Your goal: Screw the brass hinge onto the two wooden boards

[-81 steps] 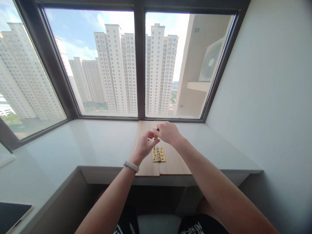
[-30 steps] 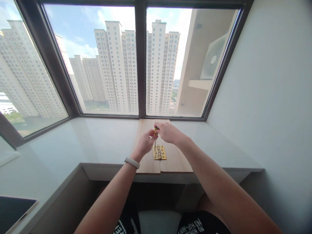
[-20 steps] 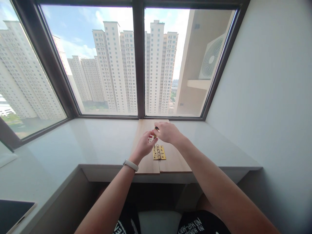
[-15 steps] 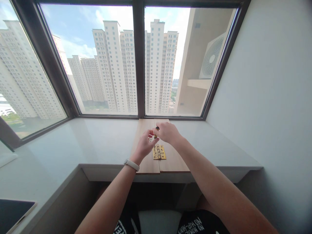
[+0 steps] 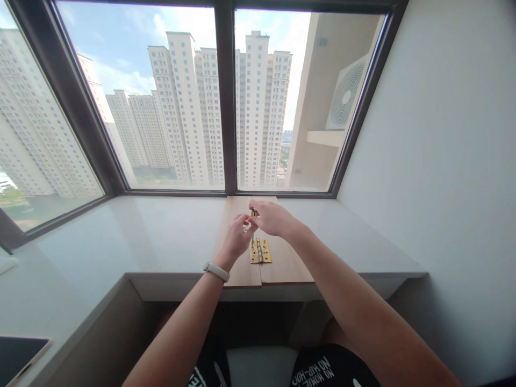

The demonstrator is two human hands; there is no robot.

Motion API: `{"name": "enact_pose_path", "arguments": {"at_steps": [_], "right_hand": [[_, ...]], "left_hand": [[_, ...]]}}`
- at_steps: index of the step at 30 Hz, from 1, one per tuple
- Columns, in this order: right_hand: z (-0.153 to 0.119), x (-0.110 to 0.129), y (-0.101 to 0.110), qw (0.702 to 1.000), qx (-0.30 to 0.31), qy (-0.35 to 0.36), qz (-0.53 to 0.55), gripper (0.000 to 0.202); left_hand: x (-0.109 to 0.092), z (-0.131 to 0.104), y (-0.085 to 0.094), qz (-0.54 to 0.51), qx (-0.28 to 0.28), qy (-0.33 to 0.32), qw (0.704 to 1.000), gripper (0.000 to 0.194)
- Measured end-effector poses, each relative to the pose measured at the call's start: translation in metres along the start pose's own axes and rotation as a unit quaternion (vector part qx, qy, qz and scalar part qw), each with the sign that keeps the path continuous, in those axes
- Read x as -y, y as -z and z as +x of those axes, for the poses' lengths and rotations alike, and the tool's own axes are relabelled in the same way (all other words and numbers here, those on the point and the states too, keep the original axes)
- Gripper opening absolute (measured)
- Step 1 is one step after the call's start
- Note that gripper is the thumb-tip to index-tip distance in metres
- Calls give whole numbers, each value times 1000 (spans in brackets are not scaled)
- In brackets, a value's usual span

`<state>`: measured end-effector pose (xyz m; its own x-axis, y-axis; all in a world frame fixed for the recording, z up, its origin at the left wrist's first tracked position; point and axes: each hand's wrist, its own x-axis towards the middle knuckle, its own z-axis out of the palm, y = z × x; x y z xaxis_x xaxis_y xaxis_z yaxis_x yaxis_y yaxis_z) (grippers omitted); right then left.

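The right hand (image 5: 272,217) is gripping the upper end of a small screwdriver with a yellow-and-black handle (image 5: 254,213), its fingers closing over the top. The left hand (image 5: 238,235), with a pale band (image 5: 216,271) encircling its wrist, is closing thumb and fingers around the lower part of the same handle. The thin shaft is pointing down at the left leaf of a gold-coloured, rectangular metal hinge (image 5: 265,251); whether the tip is touching a screw cannot be told at this scale. The hinge is lying opened flat, its knuckled barrel running along the seam between two pale wooden boards, the left board (image 5: 237,271) and the right board (image 5: 286,271), with one leaf resting on each. Both boards are lying side by side on a glossy white counter (image 5: 161,236), their far ends reaching toward the dark brown window frame (image 5: 226,134). The left board is projecting slightly farther toward the person. A flat device with a dark screen (image 5: 20,355) is showing at the lower left edge.
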<state>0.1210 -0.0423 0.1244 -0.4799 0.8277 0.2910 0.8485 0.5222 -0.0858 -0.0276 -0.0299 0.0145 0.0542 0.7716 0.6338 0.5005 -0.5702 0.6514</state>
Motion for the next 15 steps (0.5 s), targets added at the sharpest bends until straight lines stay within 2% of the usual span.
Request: {"name": "enact_pose_path", "arguments": {"at_steps": [3, 8, 11, 15], "right_hand": [[2, -2, 3, 999, 27, 22, 12, 19], [4, -5, 3, 999, 31, 24, -23, 19], [5, -4, 3, 998, 21, 29, -44, 21], [7, -2, 4, 997, 8, 10, -81, 33]], "left_hand": [[2, 0, 1, -11, 20, 3, 1000, 10], [1, 0, 3, -16, 52, -3, 999, 13], [1, -1, 4, -13, 53, 0, 998, 19], [1, -4, 4, -6, 34, 6, 999, 29]]}}
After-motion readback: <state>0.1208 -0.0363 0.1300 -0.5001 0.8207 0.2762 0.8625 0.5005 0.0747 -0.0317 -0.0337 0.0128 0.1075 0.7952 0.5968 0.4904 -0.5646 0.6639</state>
